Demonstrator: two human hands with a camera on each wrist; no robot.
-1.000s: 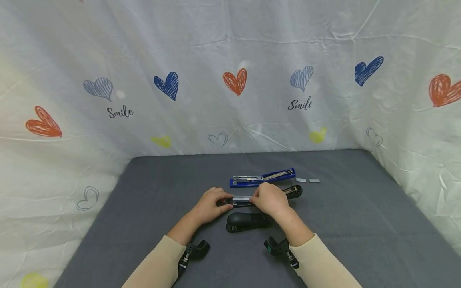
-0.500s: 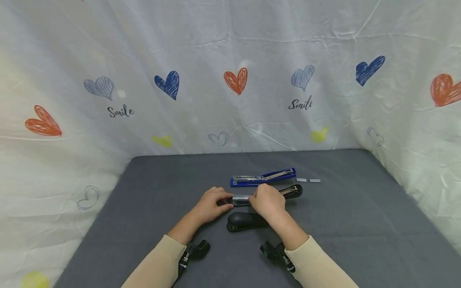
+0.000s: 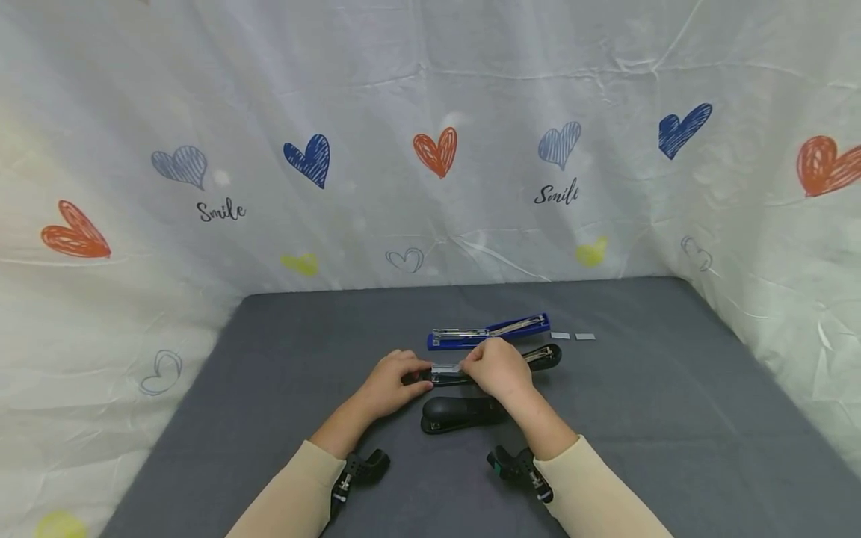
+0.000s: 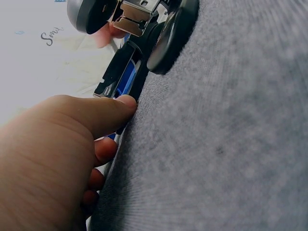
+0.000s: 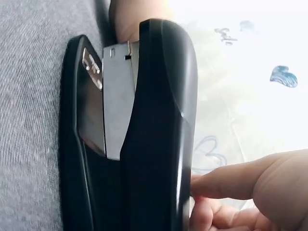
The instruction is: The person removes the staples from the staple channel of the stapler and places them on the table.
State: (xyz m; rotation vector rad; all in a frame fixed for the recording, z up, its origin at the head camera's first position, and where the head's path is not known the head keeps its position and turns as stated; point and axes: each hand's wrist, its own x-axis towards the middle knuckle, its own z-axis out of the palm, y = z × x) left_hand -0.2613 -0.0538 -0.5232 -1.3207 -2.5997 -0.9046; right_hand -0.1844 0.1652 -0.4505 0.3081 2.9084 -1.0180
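Black opened stapler (image 3: 454,379) lies on the grey table (image 3: 323,329). Left hand (image 3: 390,385) — forearm angled inward — grips its left end, thumb nearside. Right hand (image 3: 501,368) arches over its middle, fingers curled, thumb and fingertip together — whether pinching anything cannot be told.

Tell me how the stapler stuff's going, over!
Left hand grips one end of open black stapler. Right hand at its staple channel, exact hold unclear. Closed black stapler nearer the person, blue stapler beyond; neither seems in the way.
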